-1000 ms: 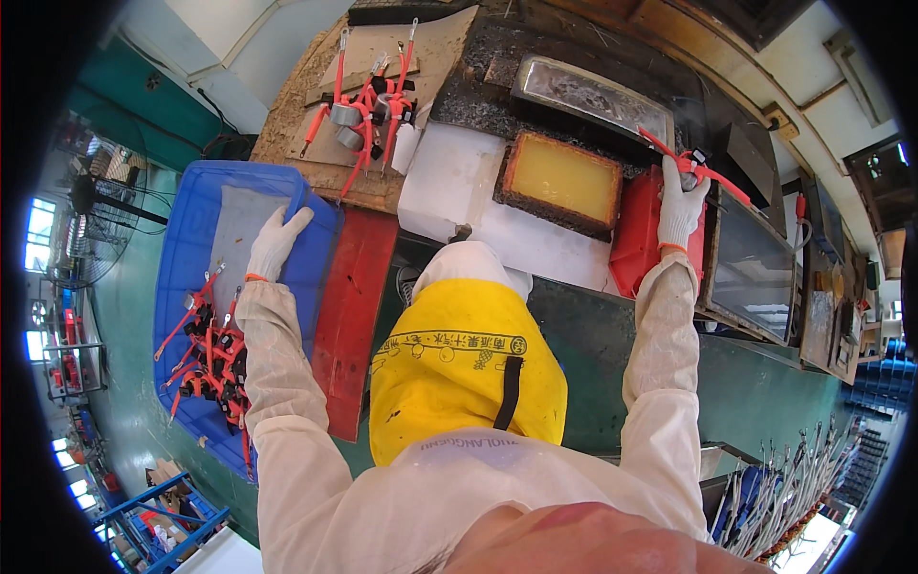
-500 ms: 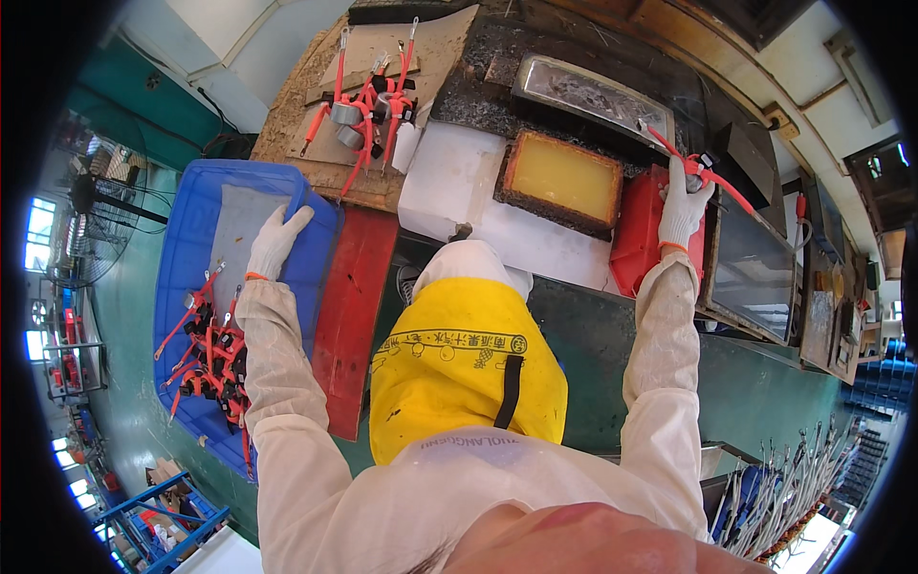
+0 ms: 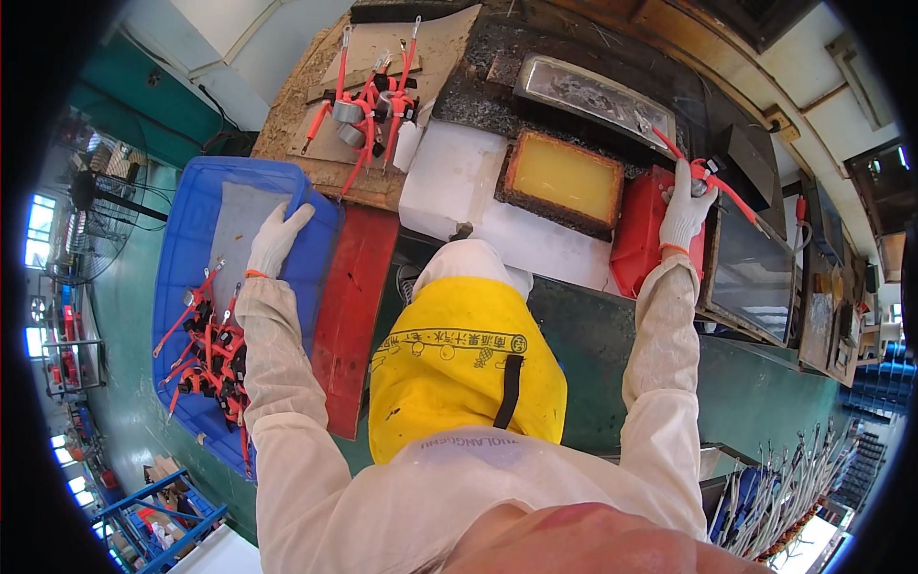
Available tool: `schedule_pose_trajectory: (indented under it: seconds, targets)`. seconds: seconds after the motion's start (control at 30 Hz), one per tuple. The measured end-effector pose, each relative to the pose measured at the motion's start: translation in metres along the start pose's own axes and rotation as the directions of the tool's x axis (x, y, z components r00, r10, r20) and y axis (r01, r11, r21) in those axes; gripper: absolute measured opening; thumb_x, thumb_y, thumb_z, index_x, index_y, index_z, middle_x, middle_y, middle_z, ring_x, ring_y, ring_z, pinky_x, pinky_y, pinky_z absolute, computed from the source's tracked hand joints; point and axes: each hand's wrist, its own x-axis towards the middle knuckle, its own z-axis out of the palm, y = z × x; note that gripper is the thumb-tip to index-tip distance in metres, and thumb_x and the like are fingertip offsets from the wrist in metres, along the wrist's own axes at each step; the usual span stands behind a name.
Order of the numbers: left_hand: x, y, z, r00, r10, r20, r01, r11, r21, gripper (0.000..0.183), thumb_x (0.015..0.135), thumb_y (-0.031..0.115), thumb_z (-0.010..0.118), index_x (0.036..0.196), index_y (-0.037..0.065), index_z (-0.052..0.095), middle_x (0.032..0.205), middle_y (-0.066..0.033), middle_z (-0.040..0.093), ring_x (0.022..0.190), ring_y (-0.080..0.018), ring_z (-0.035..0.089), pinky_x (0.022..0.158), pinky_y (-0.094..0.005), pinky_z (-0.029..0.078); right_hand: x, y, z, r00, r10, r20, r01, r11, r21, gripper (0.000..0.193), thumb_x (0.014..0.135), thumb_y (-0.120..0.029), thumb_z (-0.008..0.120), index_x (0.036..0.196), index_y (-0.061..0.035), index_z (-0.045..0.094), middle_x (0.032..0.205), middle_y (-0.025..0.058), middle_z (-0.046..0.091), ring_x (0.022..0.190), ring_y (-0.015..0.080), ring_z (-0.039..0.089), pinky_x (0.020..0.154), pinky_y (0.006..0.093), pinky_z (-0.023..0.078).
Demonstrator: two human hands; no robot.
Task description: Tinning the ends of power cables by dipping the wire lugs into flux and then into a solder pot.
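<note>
My right hand [image 3: 685, 212], in a white glove, is closed on a red cable [image 3: 733, 196] with a metal lug on one end and black and grey parts at its middle. It holds the cable above a red container [image 3: 643, 230], beside the metal-framed trough. My left hand [image 3: 277, 239], also gloved, lies at the inner side of the blue bin [image 3: 182, 277], thumb and fingers apart, with nothing seen in it. Several red cables [image 3: 215, 354] with black pieces are heaped in that bin.
A rectangular pan of yellowish stuff [image 3: 562, 182] stands on a white block [image 3: 449, 182], with a long metal trough [image 3: 593, 94] behind. More red cables with grey rings [image 3: 368, 110] lie on a cardboard-covered bench. A red board [image 3: 349, 316] is beside the bin.
My right hand and the cable have shifted very slightly, the cable tilting a little. My left hand stays in nearly the same place.
</note>
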Motion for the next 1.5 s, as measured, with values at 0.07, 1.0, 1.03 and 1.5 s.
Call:
schedule_pose_trajectory:
  seconds: [0.07,1.0,1.03,1.5]
  targets:
    - [0.003,-0.003,0.0,1.0,-0.011,0.02,0.012,1.0,-0.016,0.072,0.087,0.055,0.065,0.137,0.004,0.057,0.124,-0.014,0.067,0.112,-0.0238,0.063,0.098,-0.0336,0.045,-0.001,-0.001,0.0,1.0,-0.003,0.0,0.003,1.0,-0.003,0.109,0.08,-0.04,0.081,0.154,0.0047,0.014,0.081,0.0092,0.062,0.061,0.0122,0.061,0.058,0.0247,0.055]
    - [0.004,-0.005,0.001,1.0,0.008,0.02,-0.007,0.998,-0.058,0.069,0.088,0.051,0.065,0.136,0.002,0.057,0.12,-0.0133,0.067,0.107,-0.0213,0.063,0.095,-0.0328,0.046,-0.002,-0.002,0.0,0.998,0.04,-0.054,-0.038,0.998,0.049,0.106,0.08,-0.039,0.082,0.154,0.0041,0.019,0.079,0.0081,0.062,0.062,0.0115,0.06,0.057,0.0256,0.055]
    - [0.002,-0.003,0.001,1.0,0.014,0.013,-0.014,0.999,-0.05,0.068,0.088,0.051,0.065,0.135,0.002,0.058,0.119,-0.013,0.068,0.106,-0.0212,0.063,0.095,-0.0327,0.046,-0.002,-0.002,0.0,0.998,0.042,-0.053,-0.039,0.998,0.059,0.106,0.08,-0.039,0.082,0.154,0.0039,0.019,0.079,0.008,0.062,0.061,0.0115,0.06,0.057,0.0256,0.055]
    - [0.001,-0.002,0.001,0.997,0.062,-0.049,-0.055,0.99,0.13,0.071,0.085,0.057,0.061,0.134,0.005,0.059,0.121,-0.0164,0.068,0.112,-0.0276,0.065,0.097,-0.0352,0.046,0.001,0.007,-0.005,0.996,0.028,-0.089,0.0,0.954,0.298,0.09,0.082,-0.03,0.082,0.149,-0.001,0.029,0.078,0.0072,0.062,0.057,0.0123,0.059,0.052,0.0271,0.054]
